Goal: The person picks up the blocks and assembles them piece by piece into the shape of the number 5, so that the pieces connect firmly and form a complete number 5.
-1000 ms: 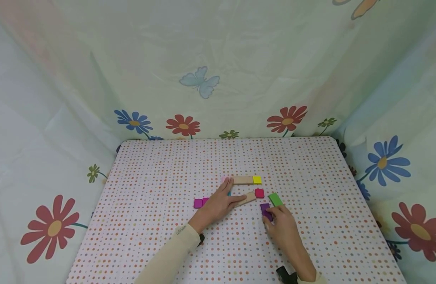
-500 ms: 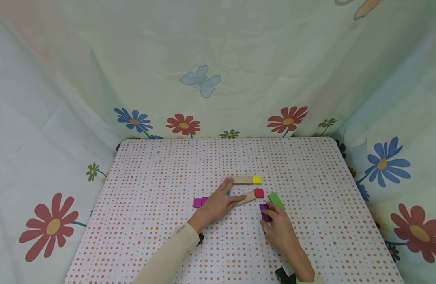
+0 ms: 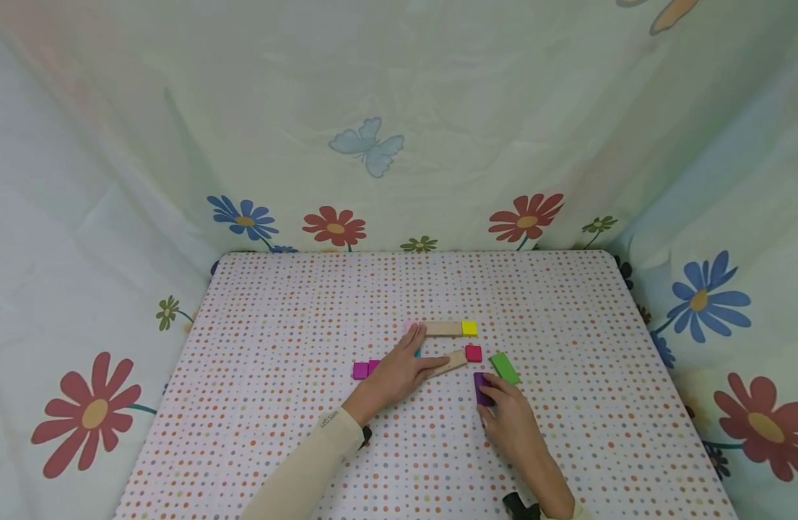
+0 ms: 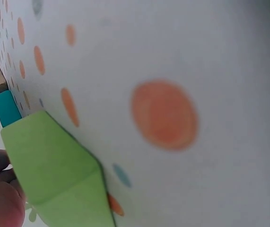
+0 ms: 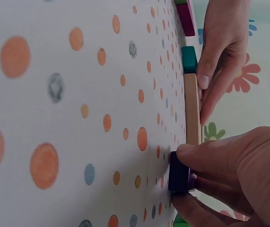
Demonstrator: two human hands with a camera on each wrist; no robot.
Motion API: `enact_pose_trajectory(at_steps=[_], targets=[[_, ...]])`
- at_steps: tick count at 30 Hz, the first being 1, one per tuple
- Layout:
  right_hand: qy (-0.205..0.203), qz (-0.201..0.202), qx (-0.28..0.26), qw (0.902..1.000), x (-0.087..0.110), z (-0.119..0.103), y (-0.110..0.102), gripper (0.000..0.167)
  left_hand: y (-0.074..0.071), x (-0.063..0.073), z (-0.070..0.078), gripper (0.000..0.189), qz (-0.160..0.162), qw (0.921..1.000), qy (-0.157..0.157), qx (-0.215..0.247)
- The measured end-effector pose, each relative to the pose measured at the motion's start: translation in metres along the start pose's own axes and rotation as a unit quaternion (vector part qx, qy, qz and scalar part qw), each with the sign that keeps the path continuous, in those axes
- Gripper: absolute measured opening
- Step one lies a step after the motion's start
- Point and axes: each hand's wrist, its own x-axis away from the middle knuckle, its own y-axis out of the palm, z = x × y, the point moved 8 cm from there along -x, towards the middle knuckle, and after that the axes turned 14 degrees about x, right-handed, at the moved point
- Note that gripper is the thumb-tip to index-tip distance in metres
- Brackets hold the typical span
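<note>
On the dotted table I see the left hand stretched out, fingers straight, thumb along the slanting wooden plank. Well apart to its right, the right hand pinches the purple block, on the near side. The green block lies just right of that, slightly farther; the red block sits at the plank's right end.

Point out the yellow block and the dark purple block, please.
Yellow block [image 3: 469, 328]: head view, middle of its upper face.
Dark purple block [image 5: 178, 175]: right wrist view, the face toward the camera.
</note>
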Motion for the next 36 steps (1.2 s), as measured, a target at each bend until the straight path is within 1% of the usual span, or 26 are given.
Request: enact_pose_trajectory(at_steps=[5, 9, 17, 26, 34, 36], targets=[[-0.011, 0.02, 0.0, 0.9997, 0.0, -0.004, -0.003, 0.036, -0.001, 0.0, 0.001, 0.04, 0.0, 1.0, -0.002, 0.001], [-0.023, 0.027, -0.004, 0.9994, -0.003, -0.005, -0.003, 0.036, -0.001, 0.0, 0.001, 0.04, -0.001, 1.0, -0.002, 0.005], [-0.028, 0.017, 0.007, 0.9994, -0.01, -0.005, 0.001, 0.038, -0.002, 0.001, 0.003, 0.04, 0.004, 1.0, 0.006, 0.007], [-0.036, 0.014, 0.006, 0.9992, -0.015, -0.005, 0.003, 0.039, -0.003, 0.001, 0.002, 0.04, 0.007, 0.9999, 0.009, -0.005], [-0.043, 0.043, 0.007, 0.9981, -0.014, -0.007, 0.001, 0.036, -0.001, 0.001, 0.001, 0.04, 0.002, 1.0, 0.003, 0.002], [-0.042, 0.045, 0.007, 0.9981, -0.013, -0.007, 0.001, 0.036, -0.001, 0.001, 0.001, 0.04, 0.002, 1.0, 0.001, 0.004]])
